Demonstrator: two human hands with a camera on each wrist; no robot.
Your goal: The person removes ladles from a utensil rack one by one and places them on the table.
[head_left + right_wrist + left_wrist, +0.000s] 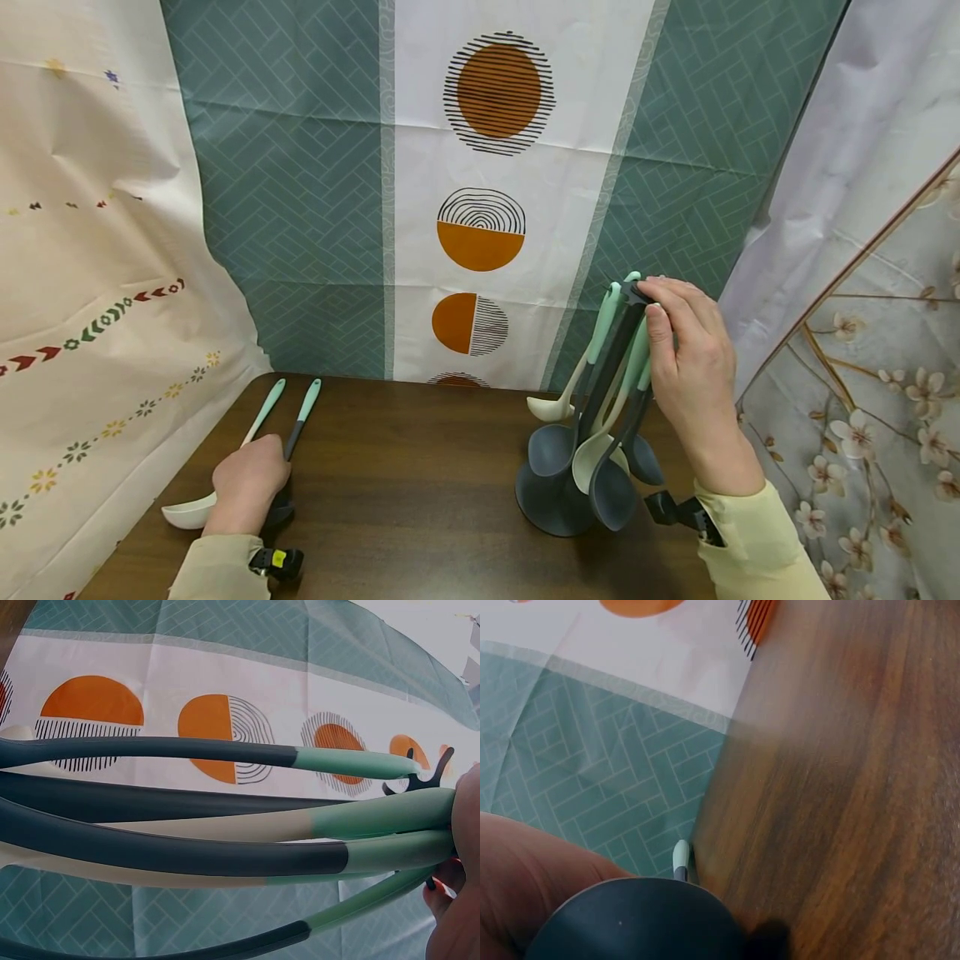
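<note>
right hand (pixel 693 362) gripping utensil stand (pixel 551 507), left hand (pixel 251 475) over pale ladle (pixel 187 512)

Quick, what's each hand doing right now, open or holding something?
Left hand: beside the dark ladle, fingertips hidden; cannot tell if it's holding anything.
Right hand: holding the utensil stand by its top.

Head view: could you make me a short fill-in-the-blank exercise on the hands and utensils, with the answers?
The right hand holds the utensil stand at its ____.
Near the left hand, the utensils number ____.
Those utensils' handle ends are light ____.

Missing words: top; two; green.
</note>
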